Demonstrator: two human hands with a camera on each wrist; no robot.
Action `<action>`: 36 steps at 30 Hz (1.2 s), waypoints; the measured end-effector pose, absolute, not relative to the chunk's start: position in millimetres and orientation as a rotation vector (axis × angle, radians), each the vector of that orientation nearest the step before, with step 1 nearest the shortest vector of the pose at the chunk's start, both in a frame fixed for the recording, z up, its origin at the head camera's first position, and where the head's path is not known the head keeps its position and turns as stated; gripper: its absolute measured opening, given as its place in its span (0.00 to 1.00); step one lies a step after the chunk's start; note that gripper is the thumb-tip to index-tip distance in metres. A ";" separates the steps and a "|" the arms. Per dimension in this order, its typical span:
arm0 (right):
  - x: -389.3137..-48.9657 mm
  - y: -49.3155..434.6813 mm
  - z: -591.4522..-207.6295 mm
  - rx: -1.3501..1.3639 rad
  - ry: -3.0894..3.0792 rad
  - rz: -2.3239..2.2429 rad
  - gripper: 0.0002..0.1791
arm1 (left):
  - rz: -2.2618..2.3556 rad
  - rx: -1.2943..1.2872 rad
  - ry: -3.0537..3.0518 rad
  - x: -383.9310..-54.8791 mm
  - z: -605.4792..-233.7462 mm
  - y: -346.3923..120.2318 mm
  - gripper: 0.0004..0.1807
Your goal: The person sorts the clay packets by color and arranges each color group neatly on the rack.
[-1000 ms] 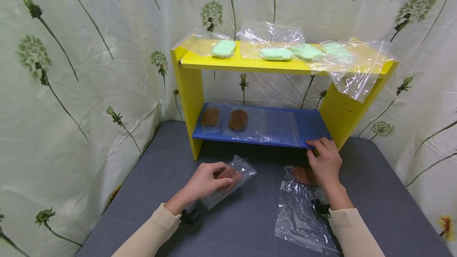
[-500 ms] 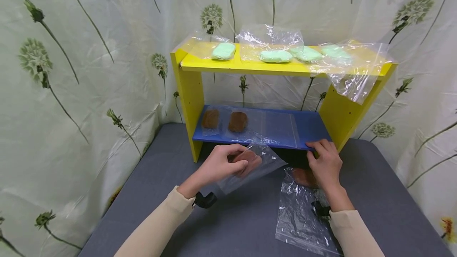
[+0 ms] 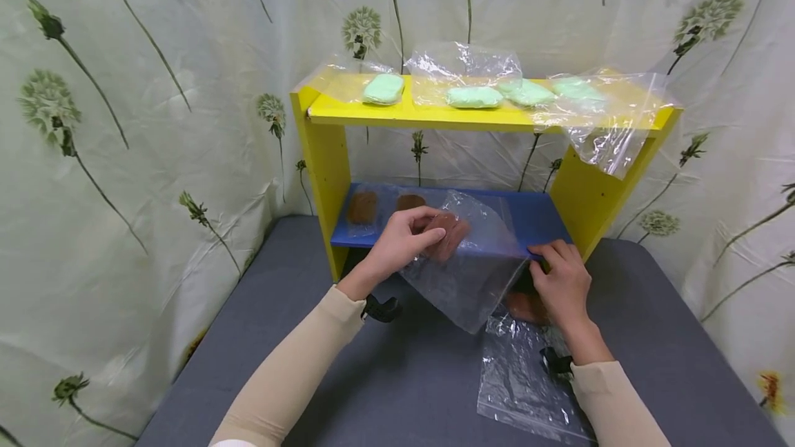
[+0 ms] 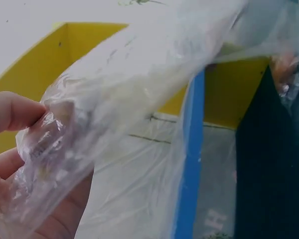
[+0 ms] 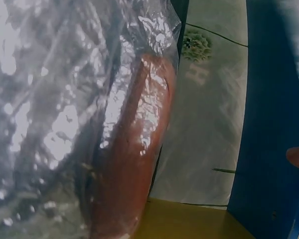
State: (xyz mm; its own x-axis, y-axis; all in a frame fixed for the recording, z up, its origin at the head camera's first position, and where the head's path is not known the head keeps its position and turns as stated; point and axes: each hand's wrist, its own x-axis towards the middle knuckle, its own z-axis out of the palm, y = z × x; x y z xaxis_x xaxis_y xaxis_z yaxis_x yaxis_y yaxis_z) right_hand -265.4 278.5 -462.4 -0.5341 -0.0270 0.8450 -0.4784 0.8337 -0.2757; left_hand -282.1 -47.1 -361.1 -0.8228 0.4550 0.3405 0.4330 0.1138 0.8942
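Note:
My left hand (image 3: 402,241) pinches a reddish-brown block (image 3: 452,236) through its clear plastic bag (image 3: 466,295), in front of the blue lower shelf (image 3: 539,216). The loose end of the bag hangs down past the shelf's front edge, toward my right hand (image 3: 564,281). That hand grips the shelf's front edge near its right end, fingers on top and thumb below. Two brown blocks in bags lie on the shelf's left part, the left one (image 3: 362,207) in full view and the other (image 3: 410,201) partly covered by the left hand.
Below the right hand, a zip bag (image 3: 528,385) with a reddish block (image 3: 526,308) lies on the grey table (image 3: 385,378). Several pale green blocks in clear bags rest on the yellow top shelf (image 3: 422,116); one bag (image 3: 611,143) droops over its front. A flower-patterned curtain (image 3: 186,88) hangs behind.
My left hand has lifted the bagged reddish block from near the table, up and right to the blue shelf, and the bag has swung down. The right hand stays at the shelf edge.

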 end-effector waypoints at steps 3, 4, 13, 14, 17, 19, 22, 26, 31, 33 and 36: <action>-266.3 278.4 -461.7 0.373 -2.072 0.594 0.10 | 1.905 0.887 2.315 -294.6 -354.8 -43.9 0.17; -266.2 278.3 -461.4 0.372 -2.072 0.592 0.10 | 1.922 0.874 2.303 -298.0 -353.0 -42.5 0.18; -266.2 280.0 -460.8 0.372 -2.086 0.576 0.12 | 2.250 0.701 2.006 -323.0 -348.1 -25.5 0.22; -266.5 280.1 -460.9 0.372 -2.083 0.582 0.11 | 2.295 0.673 1.969 -326.1 -348.3 -23.2 0.21; -267.0 280.0 -460.5 0.369 -2.086 0.583 0.11 | 2.416 0.567 1.857 -334.8 -349.0 -15.9 0.20; -266.8 280.4 -459.9 0.362 -2.099 0.584 0.11 | 2.435 0.487 1.878 -340.1 -350.8 -11.0 0.20; -266.2 280.7 -458.7 0.349 -2.119 0.576 0.11 | 2.368 0.371 2.068 -347.1 -356.6 -4.4 0.22; -266.0 281.0 -458.3 0.340 -2.123 0.578 0.12 | 2.135 0.276 2.472 -352.7 -367.6 2.3 0.26; -266.3 281.2 -458.1 0.340 -2.118 0.593 0.12 | 1.820 0.311 2.862 -355.4 -379.7 8.3 0.32; -266.1 281.1 -457.7 0.337 -2.122 0.597 0.12 | 1.741 0.345 2.953 -355.5 -383.0 10.9 0.32; -265.8 280.7 -457.0 0.328 -2.130 0.599 0.12 | 1.656 0.383 3.061 -355.3 -385.7 15.1 0.28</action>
State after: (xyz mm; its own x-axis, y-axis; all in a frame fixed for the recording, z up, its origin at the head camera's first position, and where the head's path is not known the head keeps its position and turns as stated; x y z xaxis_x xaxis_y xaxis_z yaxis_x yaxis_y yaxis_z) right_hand -265.8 280.7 -457.0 -0.5832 -0.0158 0.8122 -0.4366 0.8492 -0.2970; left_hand -355.3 15.1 -385.7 -0.9128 0.0188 0.4080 0.3517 0.5440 0.7618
